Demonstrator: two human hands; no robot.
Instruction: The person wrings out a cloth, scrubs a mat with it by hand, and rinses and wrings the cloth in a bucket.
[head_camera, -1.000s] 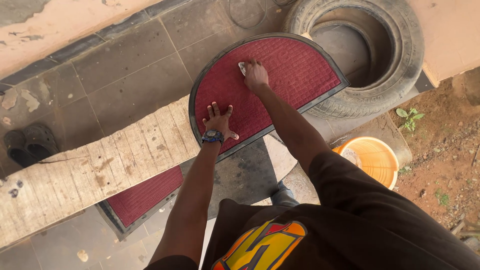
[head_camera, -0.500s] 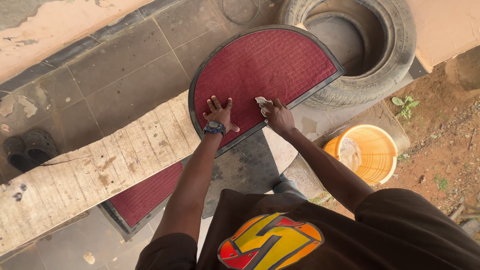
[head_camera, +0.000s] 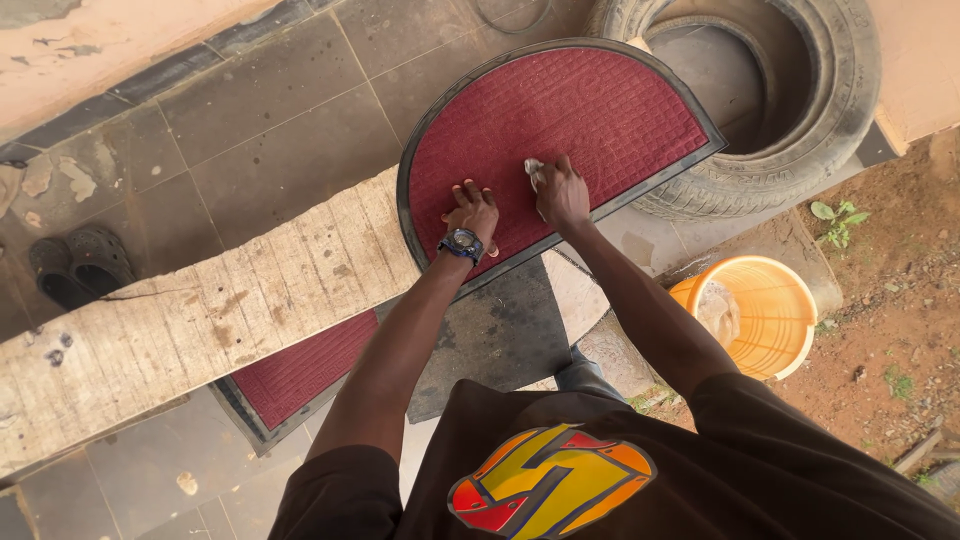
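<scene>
Sandals (head_camera: 70, 265): we see a dark pair at the left edge of the frame, on the tiled floor (head_camera: 270, 140), well apart from our hands.
Plank (head_camera: 200, 320): a pale weathered board runs from lower left up toward the centre; it serves as our worktop, and the mat's near edge rests on it.
Second mat (head_camera: 300, 370): a red piece shows under the plank, lower centre-left.
Mat (head_camera: 590, 110): the red half-round mat with a black rim lies in the upper centre, its far side propped on the tyre.
Left hand (head_camera: 472, 212): we press it flat on the mat near the straight edge, fingers spread and gripping nothing; a watch (head_camera: 462, 243) sits on the wrist and the arm reaches straight up from the lower centre.
Right hand (head_camera: 562, 195): just right of the left, fingers curled shut on a small pale cloth (head_camera: 533, 170) held against the mat; the arm comes in slanting from the lower right.
Doing it well: we judge the rubbing goes best if the left hand bears down hard so the propped mat cannot slide, while the right works with the ribs in short overlapping strokes.
Tyre (head_camera: 800, 120): an old one, upper right, touching the mat.
Bucket (head_camera: 760, 320): orange, right of centre, near our right arm on bare ground.
</scene>
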